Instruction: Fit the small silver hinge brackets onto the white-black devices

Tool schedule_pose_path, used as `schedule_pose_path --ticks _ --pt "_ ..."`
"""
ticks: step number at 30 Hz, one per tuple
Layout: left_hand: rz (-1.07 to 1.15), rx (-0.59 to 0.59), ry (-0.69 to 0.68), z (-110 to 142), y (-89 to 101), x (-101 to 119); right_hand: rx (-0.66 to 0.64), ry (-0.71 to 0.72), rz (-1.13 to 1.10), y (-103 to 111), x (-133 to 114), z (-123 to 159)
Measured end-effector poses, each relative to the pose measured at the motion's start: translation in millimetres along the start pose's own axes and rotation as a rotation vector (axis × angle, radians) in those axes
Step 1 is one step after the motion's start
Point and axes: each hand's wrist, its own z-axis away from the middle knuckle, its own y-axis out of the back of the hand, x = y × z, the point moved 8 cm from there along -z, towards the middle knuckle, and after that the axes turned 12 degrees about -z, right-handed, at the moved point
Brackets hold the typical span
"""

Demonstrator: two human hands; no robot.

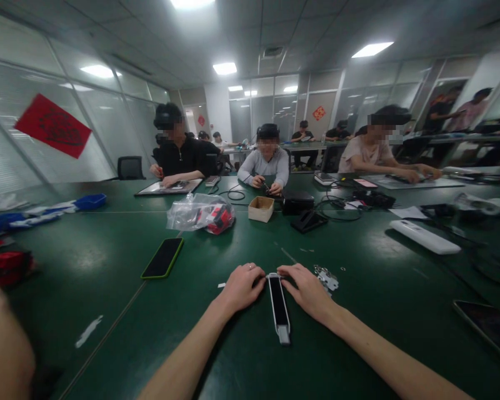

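left hand (242,286) and right hand (305,290) pinch the far end of a narrow black strip (279,303) lying flat on the green surface (358,333); metal bits (327,278) at 2 o'clock, phone (162,258) well apart at 10.

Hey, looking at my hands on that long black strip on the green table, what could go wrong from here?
1. Both hands, left hand and right hand, press only the far end of the long black strip with white ends; its near end lies free and might pivot or lift.
2. The small silvery metal parts lie loose beside your right hand; a sweep could scatter them.
3. The black phone in a green case sits near your left forearm and could get knocked.
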Motion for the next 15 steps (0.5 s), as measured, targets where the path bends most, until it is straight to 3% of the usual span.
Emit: schedule_pose_path --ticks 6,10,12,15 --pt "0.002 -0.005 -0.007 0.1 1.1 0.8 -0.048 0.082 0.087 10.2 -13.1 -1.6" --pt "0.026 0.001 -0.015 -1.2 2.3 1.2 -0.079 0.105 0.285 47.4 -9.3 -4.6" --pt "0.041 0.0 -0.014 -2.2 2.3 0.8 -0.063 -0.001 0.419 77.4 11.7 -3.7" --pt "0.051 -0.006 -0.021 -3.1 1.7 0.7 -0.082 -0.291 0.581 119.9 61.1 6.9"
